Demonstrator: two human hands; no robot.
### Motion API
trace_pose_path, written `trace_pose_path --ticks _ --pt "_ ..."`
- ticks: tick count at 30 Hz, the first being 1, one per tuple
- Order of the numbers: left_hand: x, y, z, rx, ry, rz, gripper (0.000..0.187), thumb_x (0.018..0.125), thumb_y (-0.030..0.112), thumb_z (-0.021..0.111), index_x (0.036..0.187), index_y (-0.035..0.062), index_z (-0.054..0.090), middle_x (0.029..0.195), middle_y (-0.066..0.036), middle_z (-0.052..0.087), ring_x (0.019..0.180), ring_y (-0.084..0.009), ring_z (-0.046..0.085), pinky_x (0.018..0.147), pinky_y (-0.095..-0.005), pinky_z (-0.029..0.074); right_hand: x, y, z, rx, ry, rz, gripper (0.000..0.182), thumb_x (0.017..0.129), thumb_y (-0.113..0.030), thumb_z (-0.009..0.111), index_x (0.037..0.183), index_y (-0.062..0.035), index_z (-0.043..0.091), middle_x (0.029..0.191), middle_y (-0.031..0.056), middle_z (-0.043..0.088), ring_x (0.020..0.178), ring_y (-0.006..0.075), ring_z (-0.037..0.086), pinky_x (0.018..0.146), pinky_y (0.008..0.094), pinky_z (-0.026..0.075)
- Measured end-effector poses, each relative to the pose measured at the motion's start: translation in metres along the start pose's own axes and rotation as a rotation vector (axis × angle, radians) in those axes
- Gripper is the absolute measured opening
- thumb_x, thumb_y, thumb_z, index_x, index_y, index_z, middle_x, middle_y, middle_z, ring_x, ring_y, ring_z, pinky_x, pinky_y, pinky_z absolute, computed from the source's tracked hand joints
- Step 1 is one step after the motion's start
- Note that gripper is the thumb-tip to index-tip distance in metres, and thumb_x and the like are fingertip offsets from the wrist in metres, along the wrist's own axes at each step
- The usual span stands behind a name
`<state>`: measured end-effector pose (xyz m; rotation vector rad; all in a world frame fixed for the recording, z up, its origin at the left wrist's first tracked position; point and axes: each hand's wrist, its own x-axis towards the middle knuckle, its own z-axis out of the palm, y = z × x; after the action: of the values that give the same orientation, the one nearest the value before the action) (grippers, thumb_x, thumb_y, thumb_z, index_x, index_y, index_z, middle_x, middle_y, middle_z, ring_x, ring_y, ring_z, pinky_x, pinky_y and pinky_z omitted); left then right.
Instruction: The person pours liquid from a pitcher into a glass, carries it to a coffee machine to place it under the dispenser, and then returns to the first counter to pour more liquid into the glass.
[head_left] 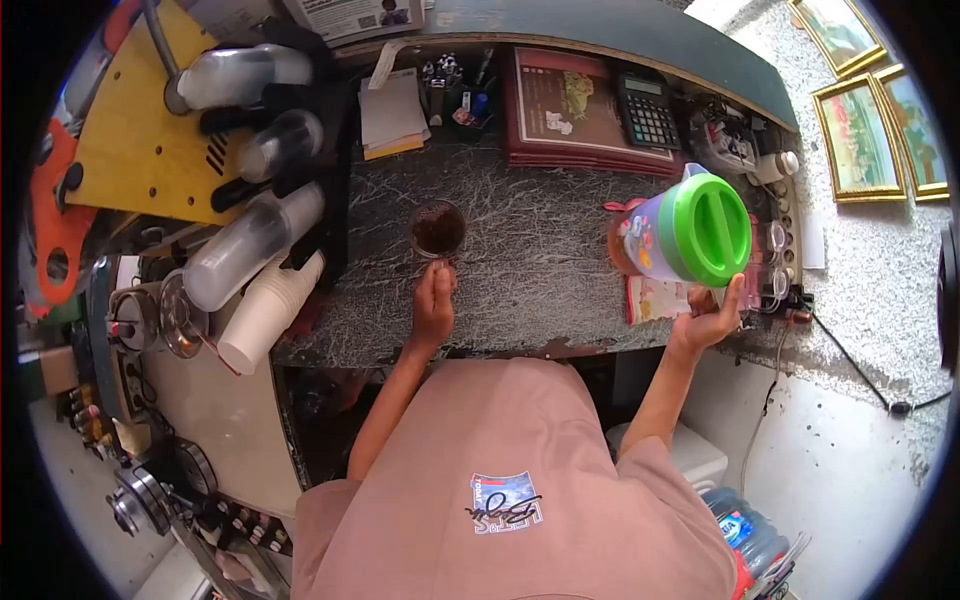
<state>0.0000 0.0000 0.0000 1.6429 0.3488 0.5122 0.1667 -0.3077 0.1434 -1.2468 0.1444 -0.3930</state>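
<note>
On the dark scratched counter stands a clear glass cup [438, 229] with dark contents. My left hand [434, 300] is closed at its near side, fingers pinched where the handle would be. To the right, a translucent pitcher [648, 240] with a green lid [712, 230] leans toward me. My right hand [708, 318] is wrapped at the pitcher's near side, one finger stretched up to the lid's edge. The pitcher's handle is hidden. Behind the pitcher, a reddish-brown container [620, 245] partly shows, and a red and white packet [655, 300] lies below.
Maroon menus [590, 110] and a calculator [648, 112] lie at the counter's back. Papers [394, 112] are at the back left. Stacked paper cups [268, 318] and plastic cups [235, 255] jut in from the left. Small jars [775, 255] stand beyond the pitcher.
</note>
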Motion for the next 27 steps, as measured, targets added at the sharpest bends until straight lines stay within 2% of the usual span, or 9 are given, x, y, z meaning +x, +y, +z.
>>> trace_pose_path --ticks 5,15,17,18,19,21,22,24,27 --pt "0.001 -0.001 0.010 -0.015 0.015 0.033 0.032 0.110 0.024 0.037 0.094 0.0017 0.053 0.076 -0.005 0.048 0.070 -0.0157 0.046 0.067 -0.0325 0.041 0.012 -0.001 -0.012 -0.067 0.282 -0.104 0.043 0.100 -0.033 0.063 0.066 -0.0078 0.059 0.056 -0.0057 0.040 0.048 0.0043 0.029 0.049 0.0255 0.019" --pt "0.004 0.011 0.002 0.047 0.008 0.022 0.032 0.108 0.021 0.039 0.090 0.0004 0.056 0.076 -0.006 0.054 0.069 -0.0151 0.051 0.065 -0.0328 0.043 0.019 0.028 -0.036 -0.168 0.335 -0.054 0.041 0.101 -0.035 0.063 0.078 -0.0015 0.069 0.063 -0.0043 0.047 0.054 0.0063 0.037 0.051 0.0247 0.025" --pt "0.003 0.016 0.002 0.070 -0.001 -0.004 0.031 0.108 0.019 0.041 0.090 -0.0002 0.058 0.081 -0.009 0.062 0.073 -0.0169 0.059 0.069 -0.0331 0.047 0.014 0.022 -0.032 -0.307 0.347 -0.095 0.043 0.102 -0.036 0.061 0.082 0.0012 0.069 0.072 -0.0004 0.055 0.061 0.0106 0.045 0.059 0.0268 0.038" --pt "0.004 0.019 0.001 0.078 -0.001 -0.002 0.031 0.108 0.019 0.041 0.090 -0.0002 0.058 0.081 -0.009 0.062 0.073 -0.0169 0.059 0.069 -0.0331 0.047 0.010 0.021 -0.020 -0.394 0.399 -0.250 0.038 0.102 -0.034 0.062 0.096 0.0033 0.063 0.091 0.0077 0.060 0.078 0.0177 0.054 0.078 0.0332 0.047" --pt "0.005 0.024 0.001 0.103 0.014 -0.013 0.030 0.107 0.019 0.043 0.091 -0.0005 0.059 0.083 -0.010 0.064 0.077 -0.0186 0.063 0.071 -0.0337 0.049 0.003 0.023 -0.016 -0.389 0.400 -0.245 0.038 0.102 -0.034 0.062 0.096 0.0033 0.063 0.091 0.0077 0.060 0.078 0.0177 0.054 0.078 0.0332 0.047" --pt "0.002 0.031 0.002 0.136 0.033 -0.027 0.029 0.107 0.018 0.045 0.092 -0.0008 0.061 0.086 -0.011 0.067 0.081 -0.0202 0.066 0.074 -0.0342 0.051 -0.012 0.022 -0.016 -0.887 0.556 -0.693 0.039 0.100 -0.030 0.065 0.113 0.0040 0.053 0.112 0.0148 0.056 0.099 0.0274 0.056 0.095 0.0411 0.045" --pt "0.001 0.034 0.000 0.201 0.053 -0.037 0.027 0.105 0.019 0.049 0.096 -0.0013 0.062 0.087 -0.012 0.068 0.083 -0.0220 0.068 0.076 -0.0357 0.052 -0.019 0.022 -0.023 -1.020 0.437 -0.923 0.048 0.096 -0.025 0.070 0.125 0.0033 0.044 0.117 0.0166 0.052 0.109 0.0315 0.055 0.100 0.0416 0.043" --pt "0.001 0.036 -0.008 0.278 0.077 -0.036 0.026 0.104 0.021 0.053 0.099 -0.0018 0.064 0.088 -0.012 0.070 0.086 -0.0237 0.069 0.078 -0.0371 0.053 -0.034 0.032 -0.004 -0.833 0.145 -0.898 0.046 0.094 -0.022 0.072 0.122 0.0025 0.047 0.116 0.0161 0.053 0.109 0.0307 0.055 0.100 0.0418 0.043" --pt "0.001 0.031 -0.009 0.368 0.107 -0.079 0.033 0.098 0.025 0.066 0.116 -0.0012 0.060 0.106 -0.015 0.069 0.094 -0.0250 0.068 0.079 -0.0397 0.053 -0.061 0.053 0.042 -0.776 -0.524 -0.550 0.041 0.087 -0.017 0.078 0.117 -0.0016 0.054 0.113 0.0142 0.056 0.107 0.0273 0.057 0.099 0.0417 0.045"
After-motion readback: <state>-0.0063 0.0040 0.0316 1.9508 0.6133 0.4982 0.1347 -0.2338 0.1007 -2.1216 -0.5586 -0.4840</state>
